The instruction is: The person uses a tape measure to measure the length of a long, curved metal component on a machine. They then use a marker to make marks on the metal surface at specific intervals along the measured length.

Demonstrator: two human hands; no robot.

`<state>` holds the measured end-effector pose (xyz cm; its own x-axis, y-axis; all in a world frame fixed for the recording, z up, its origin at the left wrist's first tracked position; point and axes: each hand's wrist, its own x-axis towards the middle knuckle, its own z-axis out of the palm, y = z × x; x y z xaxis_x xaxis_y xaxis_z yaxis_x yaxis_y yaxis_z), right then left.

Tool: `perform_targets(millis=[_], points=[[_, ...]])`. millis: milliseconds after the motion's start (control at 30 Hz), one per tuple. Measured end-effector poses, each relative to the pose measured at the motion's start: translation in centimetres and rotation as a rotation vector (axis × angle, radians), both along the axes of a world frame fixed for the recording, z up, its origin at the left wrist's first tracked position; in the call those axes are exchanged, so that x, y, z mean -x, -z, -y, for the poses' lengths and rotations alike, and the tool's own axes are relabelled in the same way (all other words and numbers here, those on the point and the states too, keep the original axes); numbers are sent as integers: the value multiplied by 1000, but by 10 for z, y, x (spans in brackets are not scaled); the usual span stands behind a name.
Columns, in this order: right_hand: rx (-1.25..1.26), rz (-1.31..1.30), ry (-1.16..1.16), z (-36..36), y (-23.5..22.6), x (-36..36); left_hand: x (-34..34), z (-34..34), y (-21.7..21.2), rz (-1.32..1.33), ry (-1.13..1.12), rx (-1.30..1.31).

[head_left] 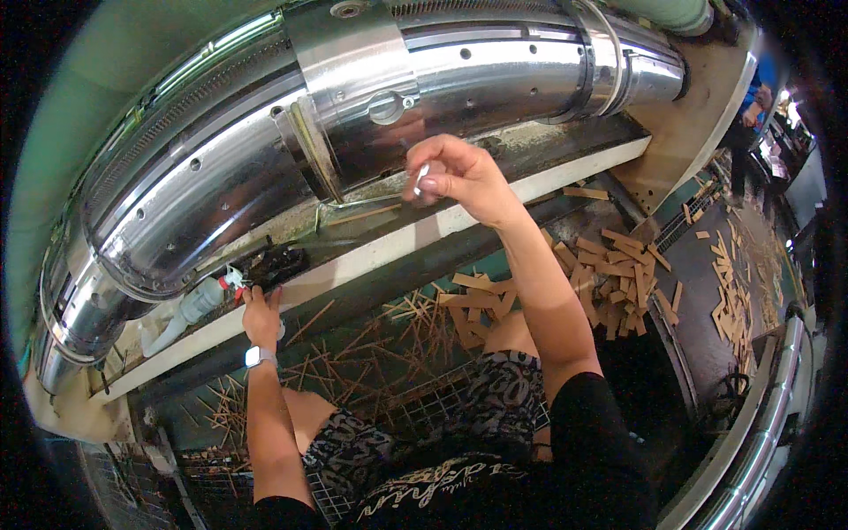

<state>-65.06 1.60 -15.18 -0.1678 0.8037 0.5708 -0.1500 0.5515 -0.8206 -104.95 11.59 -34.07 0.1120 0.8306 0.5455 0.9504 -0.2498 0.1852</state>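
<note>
My right hand (455, 179) is raised in front of the steel roller (495, 75), its thumb and fingers pinched on a small white piece (422, 179). The exact kind of that piece does not show. Lower left, my left hand (261, 318), with a watch on the wrist, reaches up to the pale ledge with fingers stretched out. Its fingertips lie beside the red and white nozzle of a greyish spray bottle (201, 301), which leans on its side under the roller. Whether they touch the nozzle is hard to tell. A dark lump (276, 261) lies just beyond these fingers.
A pale ledge (353, 269) runs below the roller. Loose brown cardboard strips (618, 274) heap up at right, with thinner strips (353, 358) scattered below the ledge. A steel rail (768, 424) curves along the lower right. Someone in blue (755, 97) is at the far right.
</note>
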Motion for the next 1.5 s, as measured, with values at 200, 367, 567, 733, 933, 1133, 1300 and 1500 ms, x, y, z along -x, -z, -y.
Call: perform_targets(millis=[200,367,567,733,933,1133,1300,1500], points=[[-138,302,626,-5,-5,24,2,-1,-1,-28,-65,116],[-280,405,1102,-6,-7,33,-1,0,-4,-28,-74,161],[-164,419,1102,6,-10,35,8,-8,6,-43,-62,136],[-334,911,1157,26,-35,18,7,-9,11,-36,-49,119],[-396,1098,932,20,-55,7,6,-4,6,-11,-13,101],[138,512,741,22,-46,15,6,-1,10,-28,-23,73],[230,482,534,27,-57,23,6,1,0,-13,-23,129],[259,604,174,29,-74,9,10,-3,5,-15,-16,99]])
